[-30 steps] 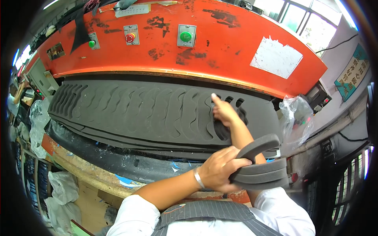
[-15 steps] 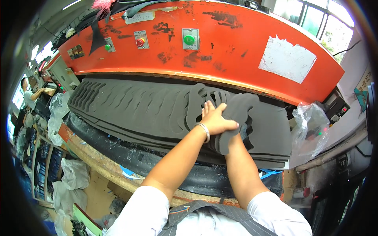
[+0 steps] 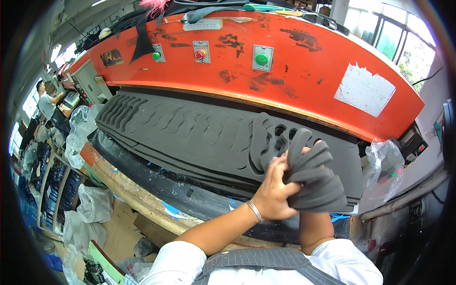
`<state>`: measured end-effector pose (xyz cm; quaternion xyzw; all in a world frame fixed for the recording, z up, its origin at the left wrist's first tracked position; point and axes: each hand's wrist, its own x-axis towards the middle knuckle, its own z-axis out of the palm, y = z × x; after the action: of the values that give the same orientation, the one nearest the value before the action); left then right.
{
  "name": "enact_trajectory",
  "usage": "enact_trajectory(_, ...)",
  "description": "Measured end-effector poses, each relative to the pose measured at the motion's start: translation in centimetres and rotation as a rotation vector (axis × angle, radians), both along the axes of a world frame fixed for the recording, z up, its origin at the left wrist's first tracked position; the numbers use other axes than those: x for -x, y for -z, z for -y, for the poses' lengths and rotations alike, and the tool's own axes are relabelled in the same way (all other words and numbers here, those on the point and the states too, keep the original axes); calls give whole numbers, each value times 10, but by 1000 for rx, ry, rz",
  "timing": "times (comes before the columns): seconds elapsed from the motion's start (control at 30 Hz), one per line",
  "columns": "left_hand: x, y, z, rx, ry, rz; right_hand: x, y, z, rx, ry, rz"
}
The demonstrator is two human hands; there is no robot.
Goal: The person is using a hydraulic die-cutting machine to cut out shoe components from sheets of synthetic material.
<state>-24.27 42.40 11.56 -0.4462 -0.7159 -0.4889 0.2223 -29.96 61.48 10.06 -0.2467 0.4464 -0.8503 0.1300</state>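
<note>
A bundle of dark grey, wavy-edged foam cutouts (image 3: pixel 316 183) is held up in front of me, its layers fanned and slightly blurred. My left hand (image 3: pixel 275 192), with a silver bangle at the wrist, grips the bundle's left side between thumb and fingers. Behind the bundle is my right hand (image 3: pixel 319 143), mostly hidden; only bits of its fingers show at the top edge. Beneath lies a layered stack of grey foam sheets (image 3: pixel 190 126), scored with curved cuts. Open slots and loose upright strips (image 3: pixel 260 142) show in it just left of the bundle.
Behind the foam rises an orange machine panel (image 3: pixel 304 71) with green buttons (image 3: pixel 261 59) and a red one (image 3: pixel 200 54). A black padded edge (image 3: pixel 142 161) runs along the front. Clear plastic bags (image 3: pixel 382 164) hang at both ends. Another person (image 3: pixel 47 103) stands far left.
The foam bundle has come up out of the sheet stack and tilted toward me. My left hand has shifted from on top to its left side. The view has turned slightly.
</note>
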Motion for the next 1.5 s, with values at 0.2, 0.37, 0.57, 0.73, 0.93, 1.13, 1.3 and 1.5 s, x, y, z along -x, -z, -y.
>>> enact_trajectory(0.2,-5,-36,64,-103,298,89,99,-15,120,-629,491,78)
enact_trajectory(0.37,68,-34,138,-451,265,848,136,15,111,-1745,588,242)
enact_trajectory(0.57,212,-9,246,-344,233,1110,149,13,151,-1678,518,469)
enact_trajectory(0.73,279,37,214,342,-277,1097,157,17,118,-1160,380,811)
enact_trajectory(0.93,292,30,204,461,-407,1071,126,42,106,-499,585,669)
enact_trajectory(1.13,313,14,205,790,-319,970,30,-67,58,337,327,-442)
enact_trajectory(1.3,341,34,192,900,-215,1047,137,-49,157,-799,585,226)
enact_trajectory(1.5,351,30,164,930,-243,1041,189,3,169,-1557,492,271)
